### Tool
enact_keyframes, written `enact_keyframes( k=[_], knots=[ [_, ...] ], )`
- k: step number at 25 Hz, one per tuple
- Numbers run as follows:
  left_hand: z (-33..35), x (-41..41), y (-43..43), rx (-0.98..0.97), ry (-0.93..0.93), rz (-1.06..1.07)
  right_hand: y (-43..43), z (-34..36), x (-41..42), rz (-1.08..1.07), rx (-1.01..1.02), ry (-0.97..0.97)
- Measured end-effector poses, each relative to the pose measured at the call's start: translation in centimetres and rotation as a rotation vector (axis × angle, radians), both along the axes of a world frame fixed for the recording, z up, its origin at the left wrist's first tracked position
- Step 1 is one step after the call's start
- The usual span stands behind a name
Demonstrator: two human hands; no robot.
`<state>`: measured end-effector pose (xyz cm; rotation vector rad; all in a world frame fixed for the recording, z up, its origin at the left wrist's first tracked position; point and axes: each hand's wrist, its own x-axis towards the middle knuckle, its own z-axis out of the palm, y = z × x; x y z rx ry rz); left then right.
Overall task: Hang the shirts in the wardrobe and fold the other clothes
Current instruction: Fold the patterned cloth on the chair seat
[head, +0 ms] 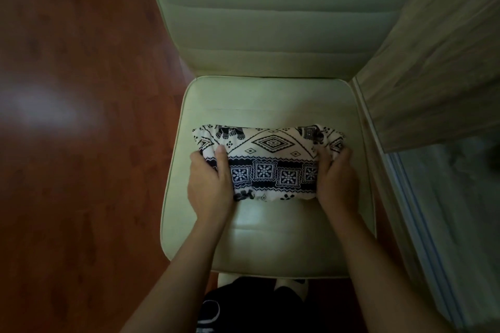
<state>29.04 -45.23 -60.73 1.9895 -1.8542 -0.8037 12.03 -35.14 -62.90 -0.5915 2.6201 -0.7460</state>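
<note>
A folded garment (270,159) in white with a dark blue elephant and diamond print lies across the seat of a pale cushioned chair (270,100). My left hand (211,184) grips its left end, thumb on top and fingers curled round the edge. My right hand (335,181) grips its right end the same way, fingers bunching the cloth at the corner. Both forearms reach in from the bottom of the view. The underside of the garment is hidden.
The chair's padded backrest (270,8) rises behind the seat. A light wood panel (433,62) and a pale sliding track (422,211) run close along the right. Reddish wooden floor (81,143) spreads to the left. Dark clothing (243,305) shows at the bottom.
</note>
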Motion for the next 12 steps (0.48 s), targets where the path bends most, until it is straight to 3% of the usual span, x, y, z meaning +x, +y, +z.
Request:
enact_keyframes(
  k=[5, 9, 12],
  knots=[
    [-0.7, 0.6, -1.2, -0.057, -0.052, 0.097, 0.9, -0.9, -1.4, -0.107, -0.011, 0.081],
    [-0.4, 1.2, -2.5, 0.039, 0.142, 0.207, 0.9, 0.2, -0.9, -0.118, 0.063, 0.207],
    [-0.2, 2.3, -4.7, 0.035, 0.2, 0.172, 0.3, 0.6, 0.2, 0.093, 0.0, 0.337]
  ],
)
